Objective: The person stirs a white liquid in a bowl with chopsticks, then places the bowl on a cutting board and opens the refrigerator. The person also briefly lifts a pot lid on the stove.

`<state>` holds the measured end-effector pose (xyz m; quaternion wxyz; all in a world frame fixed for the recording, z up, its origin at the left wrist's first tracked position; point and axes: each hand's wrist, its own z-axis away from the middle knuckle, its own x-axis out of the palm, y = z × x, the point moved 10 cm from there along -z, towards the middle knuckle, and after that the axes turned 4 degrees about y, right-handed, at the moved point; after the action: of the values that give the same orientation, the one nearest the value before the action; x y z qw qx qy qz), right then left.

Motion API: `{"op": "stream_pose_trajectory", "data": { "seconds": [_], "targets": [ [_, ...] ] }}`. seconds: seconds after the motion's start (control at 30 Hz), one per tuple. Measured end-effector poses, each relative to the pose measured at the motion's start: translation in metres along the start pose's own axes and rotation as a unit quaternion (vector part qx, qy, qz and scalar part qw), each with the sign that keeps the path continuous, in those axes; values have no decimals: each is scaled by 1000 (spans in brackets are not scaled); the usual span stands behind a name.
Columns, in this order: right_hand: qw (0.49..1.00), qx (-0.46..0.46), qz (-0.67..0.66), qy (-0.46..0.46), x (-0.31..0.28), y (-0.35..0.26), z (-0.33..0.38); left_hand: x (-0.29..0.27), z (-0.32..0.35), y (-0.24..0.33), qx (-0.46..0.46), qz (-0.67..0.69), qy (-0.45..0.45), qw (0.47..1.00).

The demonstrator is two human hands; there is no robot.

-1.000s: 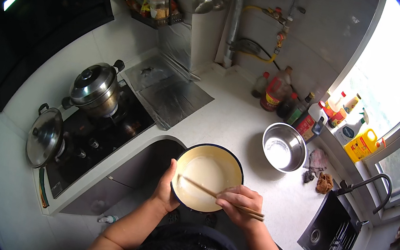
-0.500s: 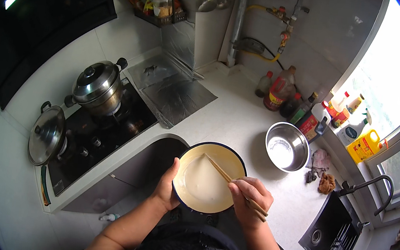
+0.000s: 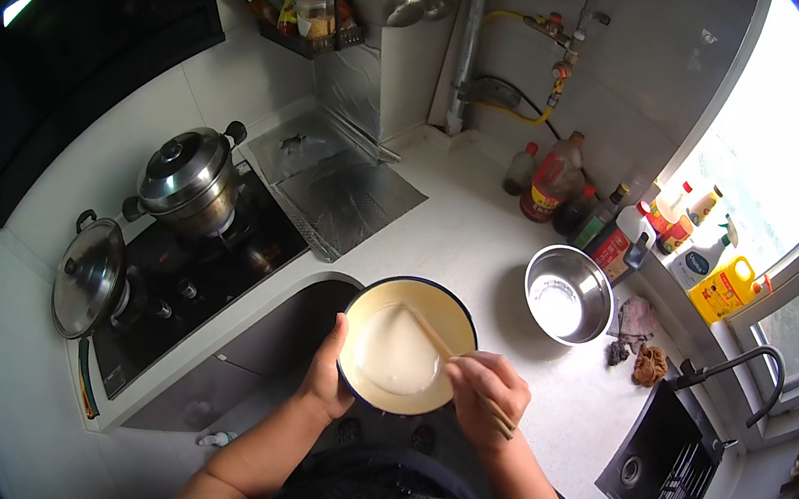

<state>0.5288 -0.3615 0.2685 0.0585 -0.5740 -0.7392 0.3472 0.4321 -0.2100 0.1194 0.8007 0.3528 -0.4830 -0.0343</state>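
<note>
Obs.: left hand (image 3: 331,374) cups the left rim of a cream enamel bowl (image 3: 407,343) with a dark blue edge, fingers wrapped round the wall. The bowl is tilted toward the person and held in the air in front of the body, over the curved edge of the white countertop (image 3: 481,245). Pale batter (image 3: 393,358) is pooled in its lower part.

Right hand (image 3: 490,391) is closed on a pair of wooden chopsticks (image 3: 431,335), tips resting in the batter.

Surface: an empty steel mixing bowl (image 3: 569,295) stands on the countertop just right of the enamel bowl, apart from it. A crumpled cloth (image 3: 634,323) lies beside it. Bottles of sauce and oil (image 3: 556,179) cluster at the back wall under the window (image 3: 785,159) (strong daylight, washed out). A black sink (image 3: 662,464) with a dark tap sits at far right.

Left side: black gas hob (image 3: 183,282) carrying a lidded steel pot (image 3: 185,179) and a second lidded pan (image 3: 89,275). Foil sheet (image 3: 344,194) covers the counter behind the hob.
</note>
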Motion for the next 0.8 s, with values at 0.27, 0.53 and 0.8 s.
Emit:
{"op": "stream_pose_trajectory", "data": {
  "seconds": [0.27,0.53,0.8],
  "targets": [
    [980,200,14,0,-29,39,12,-23,2,13,68,-16,91,993],
    [973,180,-141,-46,25,44,17,-9,5,-8,44,-13,53,998],
    [896,406,-179,10,-14,107,28,-23,9,-5,53,2,58,997]
  ]
}}
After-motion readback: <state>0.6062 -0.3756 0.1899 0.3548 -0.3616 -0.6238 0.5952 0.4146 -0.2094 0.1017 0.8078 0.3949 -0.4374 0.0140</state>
